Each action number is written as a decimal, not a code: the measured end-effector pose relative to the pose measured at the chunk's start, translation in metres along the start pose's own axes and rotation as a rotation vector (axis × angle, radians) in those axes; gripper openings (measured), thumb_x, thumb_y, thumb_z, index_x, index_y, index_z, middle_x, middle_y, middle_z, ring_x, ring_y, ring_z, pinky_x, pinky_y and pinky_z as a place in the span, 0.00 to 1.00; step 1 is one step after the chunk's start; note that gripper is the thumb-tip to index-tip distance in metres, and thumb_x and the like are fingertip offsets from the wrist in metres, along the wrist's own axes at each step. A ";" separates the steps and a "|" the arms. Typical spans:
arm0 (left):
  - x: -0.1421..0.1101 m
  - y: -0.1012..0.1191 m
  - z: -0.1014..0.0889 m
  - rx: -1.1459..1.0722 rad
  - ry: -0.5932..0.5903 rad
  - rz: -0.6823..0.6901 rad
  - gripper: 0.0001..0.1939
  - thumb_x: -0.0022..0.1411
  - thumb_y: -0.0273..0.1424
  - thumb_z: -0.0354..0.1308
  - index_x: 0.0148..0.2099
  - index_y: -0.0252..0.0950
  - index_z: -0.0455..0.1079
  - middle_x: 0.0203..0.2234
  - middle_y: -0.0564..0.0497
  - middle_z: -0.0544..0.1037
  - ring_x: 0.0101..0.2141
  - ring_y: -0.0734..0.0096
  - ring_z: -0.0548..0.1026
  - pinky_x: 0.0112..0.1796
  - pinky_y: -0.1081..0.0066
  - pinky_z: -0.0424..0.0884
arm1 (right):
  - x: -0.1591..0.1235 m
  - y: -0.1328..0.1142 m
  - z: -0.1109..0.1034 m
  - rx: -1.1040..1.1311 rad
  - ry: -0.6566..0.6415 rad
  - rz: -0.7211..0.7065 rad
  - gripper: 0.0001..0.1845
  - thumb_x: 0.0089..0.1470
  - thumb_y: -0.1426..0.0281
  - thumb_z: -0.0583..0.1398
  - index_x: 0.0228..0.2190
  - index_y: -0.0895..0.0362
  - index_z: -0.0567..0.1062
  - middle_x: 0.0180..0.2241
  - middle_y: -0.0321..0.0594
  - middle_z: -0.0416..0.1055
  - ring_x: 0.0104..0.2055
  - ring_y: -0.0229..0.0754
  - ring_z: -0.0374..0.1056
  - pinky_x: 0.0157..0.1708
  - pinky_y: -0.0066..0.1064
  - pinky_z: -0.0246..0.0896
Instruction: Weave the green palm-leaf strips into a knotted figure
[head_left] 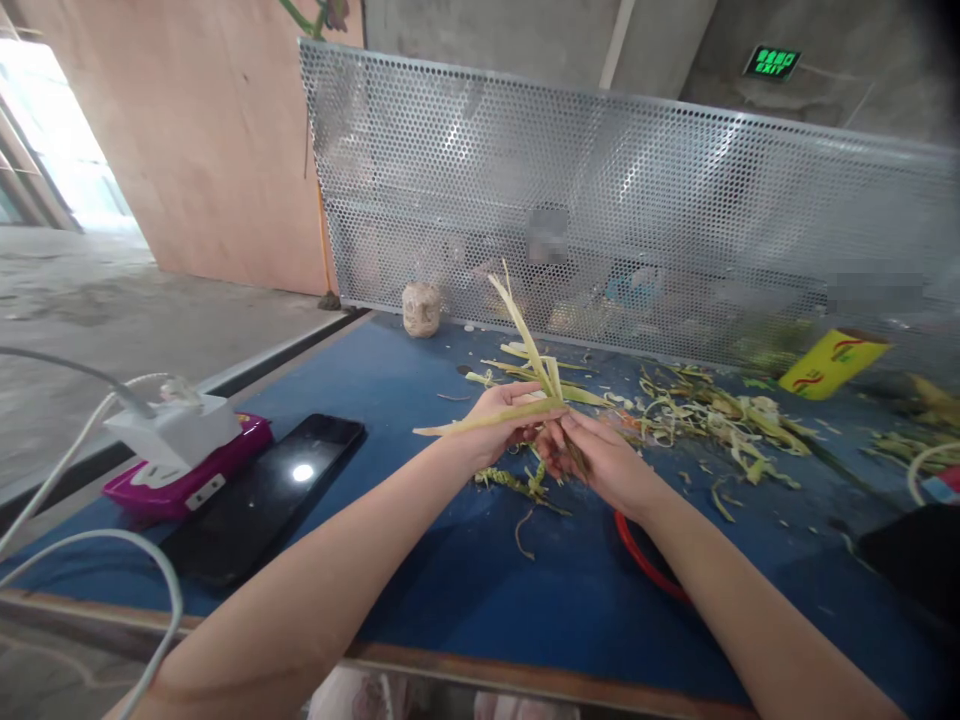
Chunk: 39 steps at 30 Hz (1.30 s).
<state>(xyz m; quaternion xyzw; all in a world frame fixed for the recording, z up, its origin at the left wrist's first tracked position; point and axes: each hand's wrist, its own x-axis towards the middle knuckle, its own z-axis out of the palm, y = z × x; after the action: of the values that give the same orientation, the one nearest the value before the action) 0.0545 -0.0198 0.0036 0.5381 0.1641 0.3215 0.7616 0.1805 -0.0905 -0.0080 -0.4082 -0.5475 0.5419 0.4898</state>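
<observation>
Over the middle of the blue table [435,570], both hands meet around pale yellow-green leaf strips [521,325], which look like long dried husk or reed. My left hand [499,415] is closed around them; one strip [457,425] crosses over it and points left. Fingers of my right hand [600,455] pinch the strips where they cross, and a darker end hangs below. Under the hands lies a braided-looking green piece [514,482], partly hidden. A red ring-shaped edge [645,555] shows beneath my right forearm.
Plant scraps [720,415] litter the right side. A yellow roll [834,364] leans near the perforated metal screen [525,180]. Left are a black phone [277,490], a purple power strip [199,480], a white charger [172,430] and cables. A wrapped lump [421,310] stands behind.
</observation>
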 end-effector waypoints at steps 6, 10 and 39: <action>-0.006 0.007 0.006 -0.062 0.042 -0.026 0.13 0.42 0.28 0.66 0.21 0.30 0.64 0.11 0.55 0.66 0.14 0.82 0.63 0.18 0.77 0.57 | 0.000 0.003 -0.003 -0.216 0.017 -0.078 0.16 0.56 0.57 0.48 0.27 0.56 0.64 0.28 0.39 0.64 0.29 0.38 0.59 0.27 0.31 0.54; 0.000 0.008 -0.001 -0.162 0.185 -0.008 0.10 0.45 0.28 0.65 0.24 0.31 0.65 0.10 0.62 0.57 0.13 0.87 0.57 0.17 0.80 0.54 | -0.006 -0.003 -0.001 -0.562 0.000 -0.111 0.14 0.55 0.58 0.51 0.34 0.55 0.67 0.32 0.40 0.65 0.33 0.40 0.60 0.34 0.34 0.56; 0.000 0.027 -0.023 0.090 0.344 -0.255 0.06 0.46 0.27 0.62 0.23 0.31 0.67 0.12 0.58 0.64 0.14 0.86 0.58 0.17 0.80 0.54 | -0.012 -0.020 -0.022 -0.837 -0.108 -0.065 0.03 0.50 0.71 0.55 0.31 0.56 0.68 0.28 0.36 0.68 0.30 0.36 0.65 0.32 0.28 0.61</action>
<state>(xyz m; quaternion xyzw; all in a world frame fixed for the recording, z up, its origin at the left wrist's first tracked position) 0.0320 0.0026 0.0202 0.4838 0.3725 0.3022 0.7320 0.2057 -0.0995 0.0096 -0.5254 -0.7580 0.2775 0.2691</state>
